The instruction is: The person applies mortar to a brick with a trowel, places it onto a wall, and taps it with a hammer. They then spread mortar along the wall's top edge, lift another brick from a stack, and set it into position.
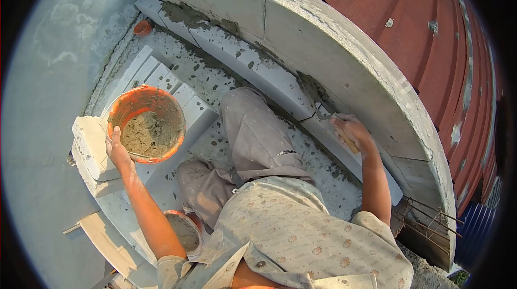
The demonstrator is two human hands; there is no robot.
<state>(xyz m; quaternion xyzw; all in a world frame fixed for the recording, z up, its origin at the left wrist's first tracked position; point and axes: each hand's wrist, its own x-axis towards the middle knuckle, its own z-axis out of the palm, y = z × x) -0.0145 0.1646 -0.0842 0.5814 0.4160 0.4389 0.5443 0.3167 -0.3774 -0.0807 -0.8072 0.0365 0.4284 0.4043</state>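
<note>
My left hand (118,151) grips the near rim of an orange bucket (176,107). Wet grey mortar (148,134) fills part of the bucket, which stands beside stacked white blocks (156,76). My right hand (350,131) is closed around the wooden handle of a trowel (323,114). The trowel's blade, partly hidden, lies in the mortar-smeared gap between a row of white blocks (253,68) and the curved concrete wall (334,54).
Red ribbed roofing (414,52) lies beyond the wall. Bare rebar (431,221) sticks out at the lower right. A second bucket (186,230) stands by my left arm. Mortar splashes cover the floor (202,87). A small orange object (143,28) sits at the far left corner.
</note>
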